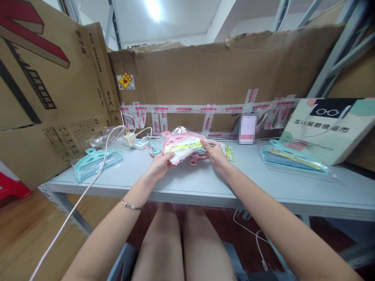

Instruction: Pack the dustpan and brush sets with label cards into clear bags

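Observation:
Between my two hands is a pink dustpan set (178, 139) with a white-bristled brush and a yellow-green label, raised a little over the table. My left hand (159, 166) pinches its lower left corner. At its right edge, my right hand (215, 155) has its fingers closed on the set. Beneath and behind it lie more pink and teal pieces (155, 147), partly hidden. A teal dustpan set (96, 162) in clear plastic rests on the left of the table, and another bagged teal set (293, 158) with a yellow label lies on the right.
The grey table (187, 187) has a cardboard wall (187, 78) behind it. A phone (247, 128) stands against the cardboard. A white power strip (140, 143) and a cable (88, 187) are at left, a printed box (325, 128) at right. A green-yellow card (230, 153) lies beside my right hand.

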`<state>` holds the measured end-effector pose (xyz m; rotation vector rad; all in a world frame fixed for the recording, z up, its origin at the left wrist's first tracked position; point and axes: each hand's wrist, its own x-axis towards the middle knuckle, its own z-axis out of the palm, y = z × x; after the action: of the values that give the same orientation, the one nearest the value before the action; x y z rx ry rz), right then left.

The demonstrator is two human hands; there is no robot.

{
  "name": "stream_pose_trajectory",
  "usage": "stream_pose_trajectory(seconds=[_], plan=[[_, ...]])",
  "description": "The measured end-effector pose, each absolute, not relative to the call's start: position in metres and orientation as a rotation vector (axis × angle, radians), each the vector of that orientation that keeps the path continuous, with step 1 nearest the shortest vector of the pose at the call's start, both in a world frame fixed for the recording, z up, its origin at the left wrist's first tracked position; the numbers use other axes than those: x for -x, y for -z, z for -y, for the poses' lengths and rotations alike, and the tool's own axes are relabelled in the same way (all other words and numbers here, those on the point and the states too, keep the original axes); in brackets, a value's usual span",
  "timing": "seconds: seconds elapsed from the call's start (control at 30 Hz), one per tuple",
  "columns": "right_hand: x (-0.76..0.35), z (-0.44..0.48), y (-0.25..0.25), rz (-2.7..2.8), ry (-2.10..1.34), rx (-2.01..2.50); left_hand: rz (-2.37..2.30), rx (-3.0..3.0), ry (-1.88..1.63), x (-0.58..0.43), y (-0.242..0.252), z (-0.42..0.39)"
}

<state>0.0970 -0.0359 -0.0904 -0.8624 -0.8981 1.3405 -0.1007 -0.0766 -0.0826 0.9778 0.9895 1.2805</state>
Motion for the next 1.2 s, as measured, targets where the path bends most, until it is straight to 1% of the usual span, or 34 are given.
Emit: stream_pose_trajectory(seconds=[0.13, 0.2, 0.43, 0.63, 0.9, 1.07, 1.2], plan=[[-0.096, 0.045, 0.082, 1.034, -1.524, 0.719, -1.007, -1.006, -1.226, 0.113, 0.082, 0.076], [-0.097, 0.048, 0.079, 1.079, -1.550, 0.668, -1.029, -1.022, -1.195, 0.115, 0.083, 0.075], [-0.096, 0.036, 0.090, 0.979, -1.511, 0.836, -1.077, -1.084, -1.165, 0.118, 0.083, 0.072], [-0.094, 0.035, 0.094, 0.910, -1.490, 1.003, -0.924, -1.157, -1.117, 0.116, 0.076, 0.082], [-0.092, 0.038, 0.096, 1.005, -1.360, 1.100, -0.977, -1.147, -1.211, 0.117, 0.084, 0.076], [-0.094, 0.044, 0.089, 1.108, -1.322, 1.108, -0.991, -1.052, -1.253, 0.117, 0.089, 0.072], [-0.101, 0.052, 0.077, 1.173, -1.456, 0.915, -0.984, -0.996, -1.245, 0.125, 0.083, 0.075]])
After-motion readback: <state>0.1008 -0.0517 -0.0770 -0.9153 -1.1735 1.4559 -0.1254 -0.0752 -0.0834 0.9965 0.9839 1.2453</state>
